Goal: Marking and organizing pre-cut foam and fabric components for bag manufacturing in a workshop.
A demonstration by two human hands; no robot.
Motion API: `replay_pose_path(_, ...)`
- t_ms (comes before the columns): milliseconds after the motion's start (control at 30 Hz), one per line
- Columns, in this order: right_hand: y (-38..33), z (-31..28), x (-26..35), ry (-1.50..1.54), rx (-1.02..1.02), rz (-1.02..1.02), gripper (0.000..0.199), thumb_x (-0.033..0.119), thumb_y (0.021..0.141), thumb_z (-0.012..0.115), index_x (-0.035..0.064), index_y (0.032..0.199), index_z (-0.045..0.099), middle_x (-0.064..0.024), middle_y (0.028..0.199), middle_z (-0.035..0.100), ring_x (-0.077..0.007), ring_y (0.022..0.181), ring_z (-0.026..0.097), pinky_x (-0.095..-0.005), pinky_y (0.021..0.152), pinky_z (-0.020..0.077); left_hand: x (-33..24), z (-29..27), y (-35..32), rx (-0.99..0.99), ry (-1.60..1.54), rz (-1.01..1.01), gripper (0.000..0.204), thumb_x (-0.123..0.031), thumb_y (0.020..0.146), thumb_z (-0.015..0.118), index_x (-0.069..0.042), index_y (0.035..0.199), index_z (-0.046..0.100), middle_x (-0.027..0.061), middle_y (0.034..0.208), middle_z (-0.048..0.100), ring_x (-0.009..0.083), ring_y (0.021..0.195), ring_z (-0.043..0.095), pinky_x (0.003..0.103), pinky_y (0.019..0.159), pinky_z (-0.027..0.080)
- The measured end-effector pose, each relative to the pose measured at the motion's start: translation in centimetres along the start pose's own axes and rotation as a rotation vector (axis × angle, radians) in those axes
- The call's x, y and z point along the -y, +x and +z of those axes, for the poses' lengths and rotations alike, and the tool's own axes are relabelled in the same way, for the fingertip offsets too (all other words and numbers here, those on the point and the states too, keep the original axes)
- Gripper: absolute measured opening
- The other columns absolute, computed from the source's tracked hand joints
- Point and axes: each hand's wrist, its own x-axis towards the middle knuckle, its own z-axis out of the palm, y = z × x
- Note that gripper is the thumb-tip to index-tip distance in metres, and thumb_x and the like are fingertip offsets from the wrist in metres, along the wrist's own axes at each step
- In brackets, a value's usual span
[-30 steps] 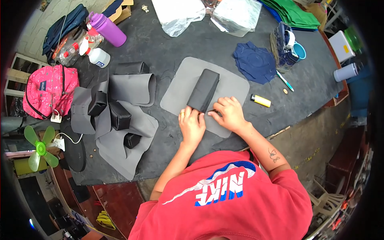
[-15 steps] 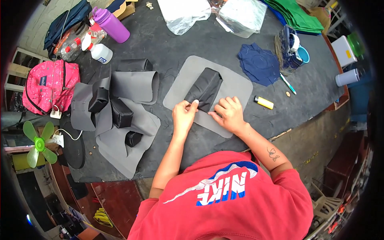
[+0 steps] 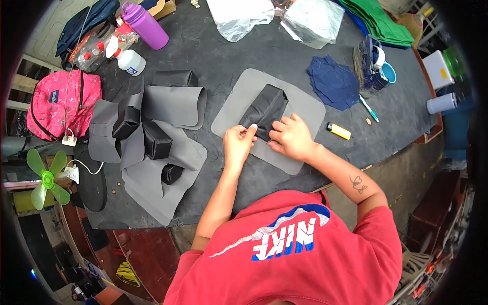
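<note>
A grey rounded panel (image 3: 305,109) lies flat on the dark table. On it sits a black fabric piece (image 3: 267,109), bulging up like a small pouch. My left hand (image 3: 238,144) pinches the near end of that black piece between thumb and fingers. My right hand (image 3: 294,138) grips the same end from the right, its fingers curled over the fabric and its palm resting on the grey panel. The near edge of the black piece is hidden under my fingers.
A pile of grey panels with black pieces (image 3: 152,137) lies to the left. A yellow lighter (image 3: 339,130), dark blue cloth (image 3: 333,81), a pen (image 3: 368,108), a mug (image 3: 387,72), a purple bottle (image 3: 144,23), plastic bags (image 3: 239,15), a pink backpack (image 3: 58,101) and a green fan (image 3: 44,179) surround them.
The black piece was a flat block; it now bulges and is turned slightly. Both hands moved up from the panel's near edge onto the piece's near end.
</note>
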Motion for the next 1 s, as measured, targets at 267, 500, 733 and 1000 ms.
replay_pose_path(267,1.8,1.0,-2.5,0.288,0.253,-0.135,0.022,0.027,0.059,0.065,0.0085,0.057,0.052,-0.0044,0.064,0.051,-0.0243,0.066,0.056,-0.0388,0.061,0.0427,0.1,0.0,0.1,0.022,-0.036,-0.013,0.030,-0.022,0.085,0.070,0.000,0.067,0.060,0.0065,0.062,0.064,0.0086,0.055,0.061,0.021,0.047,0.046)
replay_pose_path(500,-1.0,0.2,-1.1,0.499,0.282,-0.083,0.026,0.027,0.066,0.067,0.0061,0.063,0.052,-0.0065,0.068,0.053,-0.0265,0.071,0.057,-0.0392,0.066,0.0429,1.6,0.4,0.0,-0.028,0.001,0.042,0.031,-0.020,0.085,0.070,-0.003,0.064,0.055,0.0019,0.059,0.059,0.0077,0.055,0.059,0.021,0.048,0.046)
replay_pose_path(733,-3.7,0.5,0.7,0.307,-0.113,0.393,0.019,0.023,0.082,0.064,0.0062,0.083,0.054,-0.0090,0.079,0.052,-0.0288,0.075,0.055,-0.0403,0.068,0.0414,0.3,1.6,-2.6,-0.204,0.060,0.488,0.027,-0.006,0.083,0.067,-0.003,0.066,0.046,0.0065,0.079,0.056,0.0095,0.061,0.049,0.023,0.049,0.043)
replay_pose_path(1000,-3.4,-0.1,2.7,0.177,-0.023,0.437,0.016,0.016,0.077,0.065,0.0067,0.086,0.055,-0.0088,0.080,0.053,-0.0279,0.075,0.057,-0.0399,0.066,0.0442,0.6,2.2,-4.9,-0.145,0.460,0.644,0.010,-0.006,0.073,0.068,-0.006,0.083,0.068,0.0137,0.100,0.056,0.0297,0.090,0.054,0.038,0.080,0.044)
